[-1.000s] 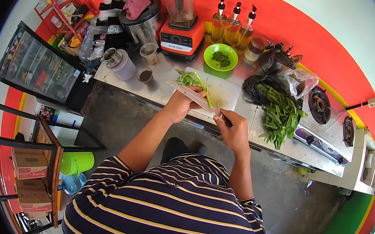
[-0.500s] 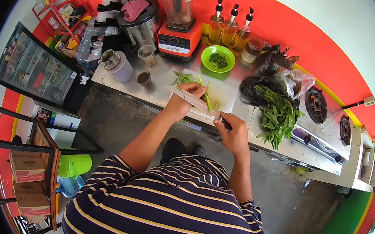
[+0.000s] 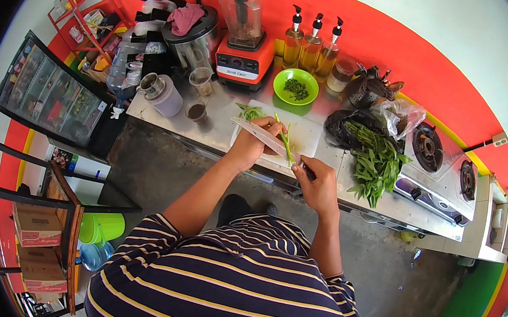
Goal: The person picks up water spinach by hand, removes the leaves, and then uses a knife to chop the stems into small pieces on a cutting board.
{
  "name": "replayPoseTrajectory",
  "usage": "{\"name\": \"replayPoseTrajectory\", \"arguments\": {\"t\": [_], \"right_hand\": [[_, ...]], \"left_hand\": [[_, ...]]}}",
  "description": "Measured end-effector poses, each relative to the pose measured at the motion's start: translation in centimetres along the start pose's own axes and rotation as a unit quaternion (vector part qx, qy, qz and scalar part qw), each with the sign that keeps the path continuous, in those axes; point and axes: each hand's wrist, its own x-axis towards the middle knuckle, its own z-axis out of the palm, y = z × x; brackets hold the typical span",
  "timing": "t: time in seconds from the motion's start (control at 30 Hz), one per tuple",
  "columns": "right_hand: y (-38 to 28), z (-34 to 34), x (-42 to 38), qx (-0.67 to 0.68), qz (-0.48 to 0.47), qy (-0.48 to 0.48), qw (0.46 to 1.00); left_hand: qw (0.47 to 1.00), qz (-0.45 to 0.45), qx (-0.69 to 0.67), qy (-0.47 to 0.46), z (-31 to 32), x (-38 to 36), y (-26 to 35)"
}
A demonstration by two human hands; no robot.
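My right hand (image 3: 318,184) is closed round the handle of a knife (image 3: 261,134), whose blade points left across my left hand. Between the fingers of my left hand (image 3: 255,145) are thin green vegetable stems (image 3: 287,141), with the blade lying against them. Both hands are over the front of a white cutting board (image 3: 307,132). Cut green pieces (image 3: 249,112) lie at the board's back left. Behind the board stands a green bowl (image 3: 304,77) with chopped greens (image 3: 296,89) in it.
Leafy greens (image 3: 375,168) spill from a black plastic bag (image 3: 341,125) right of the board, beside a gas stove (image 3: 438,175). A blender (image 3: 240,58), pump bottles (image 3: 311,44) and a cup of dark liquid (image 3: 197,113) line the counter's back and left.
The knife and both hands have shifted slightly, and the stems' lower ends now reach closer to my right hand. The whole view has tilted a little.
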Motion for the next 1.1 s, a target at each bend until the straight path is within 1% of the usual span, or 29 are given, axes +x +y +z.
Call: {"name": "replayPoseTrajectory", "arguments": {"t": [0.07, 0.13, 0.17, 0.23, 0.27, 0.33, 0.37, 0.43, 0.47, 0.53, 0.6, 0.67, 0.7, 0.77, 0.83, 0.9, 1.0, 1.07, 1.1], "right_hand": [[0.6, 0.4, 0.0, -0.003, -0.008, 0.004, 1.0], [0.8, 0.6, 0.0, -0.006, -0.017, 0.007, 1.0], [0.7, 0.6, 0.0, -0.013, -0.018, 0.006, 1.0], [0.8, 0.6, 0.2, -0.02, -0.019, 0.006, 1.0], [0.9, 0.6, 0.2, -0.026, -0.019, 0.011, 0.999], [1.1, 0.4, 0.2, -0.034, -0.016, 0.018, 0.999], [1.2, 0.4, 0.3, -0.06, -0.018, 0.03, 0.998], [1.3, 0.3, 0.3, -0.087, -0.02, 0.044, 0.995], [1.4, 0.4, 0.4, -0.102, -0.011, 0.049, 0.994], [1.5, 0.4, 0.4, -0.118, -0.003, 0.055, 0.992], [1.7, 0.5, 0.5, -0.168, 0.022, 0.032, 0.985], [1.8, 0.6, 0.6, -0.187, 0.02, 0.035, 0.982], [1.9, 0.6, 0.7, -0.206, 0.019, 0.038, 0.978], [2.5, 0.7, 0.6, -0.22, 0.025, 0.037, 0.974], [2.8, 0.6, 0.6, -0.234, 0.033, 0.036, 0.971], [2.9, 0.7, 0.7, -0.274, 0.076, 0.024, 0.959], [3.8, 1.6, 0.8, -0.29, 0.078, 0.029, 0.953], [4.1, 2.4, 1.1, -0.293, 0.095, 0.03, 0.951], [4.3, 2.6, 1.5, -0.296, 0.105, 0.027, 0.949]], "left_hand": [[1.0, -0.006, 0.008, 0.001, -0.1, -0.1, -0.3], [0.999, -0.044, 0.022, -0.02, -0.2, -0.1, -1.0], [0.999, -0.043, 0.023, -0.019, -0.3, -0.2, -1.2], [0.995, -0.048, -0.082, -0.036, -0.2, -0.2, -1.3], [0.995, -0.048, -0.082, -0.037, 0.0, -0.4, -1.3], [0.991, -0.045, -0.126, -0.017, 0.4, -0.7, -1.2], [0.991, -0.046, -0.126, -0.019, 0.3, -0.8, -1.7], [0.992, -0.034, -0.105, -0.056, 0.2, -0.6, -2.6], [0.992, -0.034, -0.104, -0.057, 0.2, -0.5, -3.0], [0.991, -0.077, 0.056, -0.092, 1.1, -0.5, -2.1], [0.992, -0.063, 0.063, -0.086, 2.2, -0.6, -1.9], [0.99, -0.055, 0.119, -0.058, 2.3, -0.1, -2.6], [0.99, -0.055, 0.119, -0.058, 2.2, 0.1, -3.0], [0.984, -0.097, 0.145, -0.022, 2.0, 0.6, -3.8], [0.984, -0.099, 0.146, -0.016, 1.7, 0.9, -4.5], [0.984, -0.104, 0.147, -0.009, 1.5, 0.8, -4.9], [0.977, -0.133, 0.169, 0.0, 1.0, 0.8, -5.1], [0.977, -0.145, 0.156, 0.016, 0.3, 1.1, -5.8], [0.973, -0.156, 0.172, 0.011, 0.1, 1.2, -5.9]]}}
